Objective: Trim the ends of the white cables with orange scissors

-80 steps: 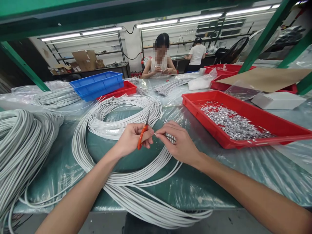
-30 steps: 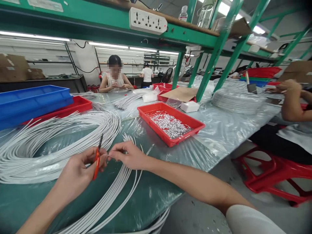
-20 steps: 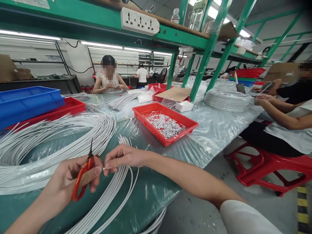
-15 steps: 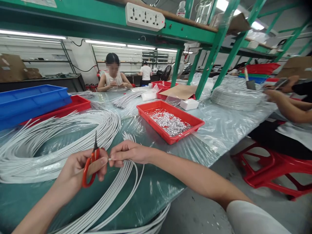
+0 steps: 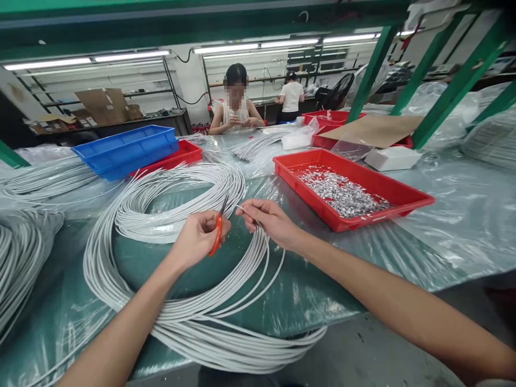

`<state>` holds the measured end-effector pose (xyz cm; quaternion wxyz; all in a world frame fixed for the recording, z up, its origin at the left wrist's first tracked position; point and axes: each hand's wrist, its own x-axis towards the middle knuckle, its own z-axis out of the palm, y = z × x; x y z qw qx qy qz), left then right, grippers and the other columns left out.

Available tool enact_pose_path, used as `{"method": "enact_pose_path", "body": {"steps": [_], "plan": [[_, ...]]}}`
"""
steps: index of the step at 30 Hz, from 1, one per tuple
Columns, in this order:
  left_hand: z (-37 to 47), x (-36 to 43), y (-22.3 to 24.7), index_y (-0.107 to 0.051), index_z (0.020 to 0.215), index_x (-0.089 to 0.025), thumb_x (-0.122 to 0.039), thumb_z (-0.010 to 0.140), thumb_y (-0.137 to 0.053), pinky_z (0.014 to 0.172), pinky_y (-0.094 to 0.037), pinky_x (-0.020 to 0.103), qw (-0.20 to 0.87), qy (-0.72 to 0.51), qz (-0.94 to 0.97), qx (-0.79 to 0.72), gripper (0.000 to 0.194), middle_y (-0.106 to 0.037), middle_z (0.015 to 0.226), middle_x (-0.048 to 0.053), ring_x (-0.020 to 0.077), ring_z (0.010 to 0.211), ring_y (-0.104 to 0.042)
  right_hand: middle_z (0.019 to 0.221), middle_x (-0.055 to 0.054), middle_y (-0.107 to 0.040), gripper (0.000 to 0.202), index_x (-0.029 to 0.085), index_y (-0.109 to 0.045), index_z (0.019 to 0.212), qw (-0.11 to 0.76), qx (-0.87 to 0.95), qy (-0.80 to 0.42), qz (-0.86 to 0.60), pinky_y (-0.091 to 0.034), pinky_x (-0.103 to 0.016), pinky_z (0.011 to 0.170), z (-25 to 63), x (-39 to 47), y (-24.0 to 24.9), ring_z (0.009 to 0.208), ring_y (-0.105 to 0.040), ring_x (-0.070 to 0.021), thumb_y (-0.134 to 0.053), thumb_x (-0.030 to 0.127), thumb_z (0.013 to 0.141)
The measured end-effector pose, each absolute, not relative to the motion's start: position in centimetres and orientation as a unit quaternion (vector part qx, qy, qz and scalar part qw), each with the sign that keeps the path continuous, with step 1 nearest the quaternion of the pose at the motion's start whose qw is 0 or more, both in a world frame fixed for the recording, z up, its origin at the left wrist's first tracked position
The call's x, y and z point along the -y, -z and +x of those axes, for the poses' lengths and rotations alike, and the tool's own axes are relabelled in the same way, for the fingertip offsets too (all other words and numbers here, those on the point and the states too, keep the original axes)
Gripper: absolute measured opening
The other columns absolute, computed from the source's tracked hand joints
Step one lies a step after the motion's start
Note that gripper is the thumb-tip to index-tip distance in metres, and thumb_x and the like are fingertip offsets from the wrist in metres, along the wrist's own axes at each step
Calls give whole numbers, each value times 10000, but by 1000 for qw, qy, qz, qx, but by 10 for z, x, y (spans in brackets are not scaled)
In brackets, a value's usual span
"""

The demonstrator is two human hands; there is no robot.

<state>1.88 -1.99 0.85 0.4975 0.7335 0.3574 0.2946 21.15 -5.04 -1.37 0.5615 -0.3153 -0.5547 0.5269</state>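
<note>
My left hand is closed around the orange handle of a small pair of scissors, whose dark blades point up and away. Between the thumb and fingers of my right hand is the end of a white cable, its tip sticking out to the left toward the blades. The scissors and the cable tip are close but apart. Below my right hand, a bundle of white cables curves down over the table. A large coil of white cable lies behind my left hand.
A red tray holding many small silvery pieces stands right of my right hand. A blue bin rests on a red tray at the back left. More coiled cable lies at the left. A person sits across the table.
My view has turned left and down. My hands have drawn slightly apart: the left no longer touches the cable end, and the scissor blades now lean toward the right.
</note>
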Motion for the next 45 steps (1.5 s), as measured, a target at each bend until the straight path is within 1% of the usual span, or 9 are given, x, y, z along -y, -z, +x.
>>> {"method": "enact_pose_path", "body": {"steps": [5,11,15,24,26,32,36,40,45], "plan": [[22,23,-8,-564,689,-144,-362,751,-713,485,-376,188,487,-280,742,-365,271,-532,570,-30,82,506,-484,626,59,-409,306,144,-652,860,567,544,-527,-323,-366,-225,487,211,52,12,486,-427,-64,-643,450,856],[21,23,-10,-633,820,-148,-404,787,-694,549,-441,199,470,-377,719,-346,266,-600,634,-7,101,560,-544,559,61,-423,348,137,-654,844,509,638,-464,-344,-345,-225,495,209,52,17,489,-417,-76,-578,471,901],[20,24,-9,-660,841,-141,-368,781,-710,585,-466,210,462,-380,736,-317,241,-640,697,16,113,603,-556,570,51,-448,364,131,-639,821,488,655,-469,-335,-334,-230,510,207,54,20,508,-415,-80,-569,478,906],[20,29,-11,-650,800,-155,-292,845,-628,621,-431,222,366,-347,803,-319,146,-612,712,3,119,650,-526,574,45,-445,361,139,-606,777,475,625,-520,-335,-341,-237,520,205,56,17,516,-403,-87,-564,475,902],[19,28,-11,-626,805,-158,-280,854,-608,615,-413,224,341,-342,814,-324,132,-591,690,-7,117,641,-505,609,33,-479,320,140,-615,794,480,645,-480,-353,-346,-243,534,203,58,16,536,-423,-93,-585,443,894],[17,24,-6,-574,791,-166,-239,870,-538,627,-384,236,272,-320,847,-327,113,-530,671,-19,113,629,-451,734,-16,-595,159,150,-675,833,501,719,-240,-417,-370,-264,630,201,63,17,684,-510,-134,-569,238,913],[17,24,-2,-573,806,-170,-241,858,-548,618,-372,237,237,-326,855,-325,92,-520,670,-18,113,620,-443,721,-17,-596,195,152,-668,798,455,764,-206,-409,-382,-275,670,207,62,14,704,-530,-143,-525,189,926],[18,27,-5,-577,804,-167,-283,870,-563,615,-382,232,285,-324,845,-315,134,-547,685,-9,116,639,-469,689,-7,-571,219,147,-646,767,420,774,-249,-404,-385,-266,654,213,61,11,673,-527,-137,-506,202,927],[19,26,-8,-575,807,-159,-357,869,-609,534,-385,212,461,-317,782,-276,211,-556,644,-19,96,562,-477,684,-1,-533,220,139,-642,779,418,781,-291,-362,-381,-256,641,214,65,8,650,-505,-123,-497,212,928]]}}
